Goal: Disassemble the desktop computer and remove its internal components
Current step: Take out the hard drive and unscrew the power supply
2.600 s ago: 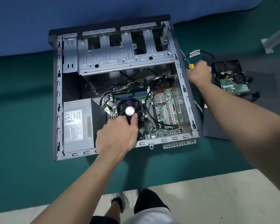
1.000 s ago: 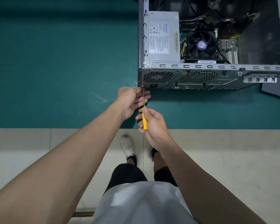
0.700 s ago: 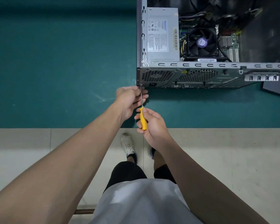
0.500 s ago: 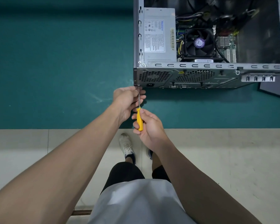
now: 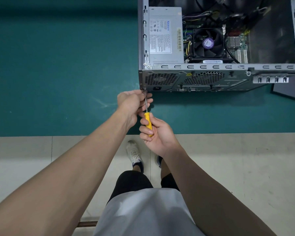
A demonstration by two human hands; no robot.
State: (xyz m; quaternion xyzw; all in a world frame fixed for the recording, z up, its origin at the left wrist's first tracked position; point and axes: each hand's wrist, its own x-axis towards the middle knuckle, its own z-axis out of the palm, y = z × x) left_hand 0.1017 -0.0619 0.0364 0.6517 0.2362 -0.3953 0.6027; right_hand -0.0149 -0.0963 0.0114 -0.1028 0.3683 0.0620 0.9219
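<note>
The open desktop case (image 5: 197, 67) lies on its side on the green mat, its rear panel facing me. Inside sit the grey power supply (image 5: 165, 34), the black CPU fan (image 5: 207, 43) and the motherboard (image 5: 237, 43). My right hand (image 5: 156, 133) grips the yellow handle of a screwdriver (image 5: 148, 124). The metal shaft runs up to the lower left corner of the rear panel. My left hand (image 5: 132, 103) curls around the shaft near the tip, which its fingers partly hide.
The green mat (image 5: 58, 74) ends at a pale tiled floor where my feet (image 5: 134, 155) stand. A dark flat panel (image 5: 289, 92) lies on the mat to the right of the case.
Since 2.6 s ago my view dropped to the case's rear and both hands left the inside. Over the last second the hands hold the screwdriver at the same corner, barely shifting.
</note>
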